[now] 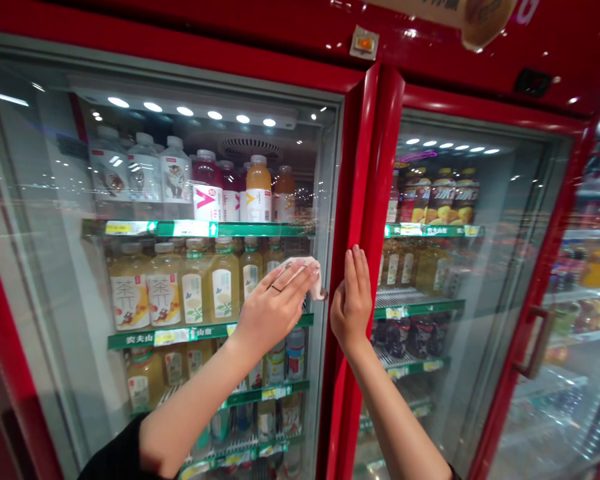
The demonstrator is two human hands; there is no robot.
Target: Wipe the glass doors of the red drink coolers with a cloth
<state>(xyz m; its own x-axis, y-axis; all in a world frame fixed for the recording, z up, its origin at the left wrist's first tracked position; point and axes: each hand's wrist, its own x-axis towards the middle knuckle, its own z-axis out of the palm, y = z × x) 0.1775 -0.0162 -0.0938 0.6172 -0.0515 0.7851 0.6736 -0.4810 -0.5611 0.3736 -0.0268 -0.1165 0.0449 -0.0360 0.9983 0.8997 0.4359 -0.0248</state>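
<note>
My left hand [275, 310] lies on the glass door [325, 153] of the left fridge section, a ring on one finger. Under its fingers it presses a pale crumpled cloth [316, 270] to the glass; most of the cloth is hidden by the hand. My right hand [353, 300] rests against the red door frame [373, 187] between the two doors, fingers straight and held close together. Nothing shows in it.
Behind the glass, shelves with green price strips [260, 229] carry drinks such as an orange bottle [259, 193]. The right door [500, 267] has a handle [535, 343] at its far edge. An orange-lit switch [364, 44] sits above. Another lit drinks shelf [580, 293] stands at right.
</note>
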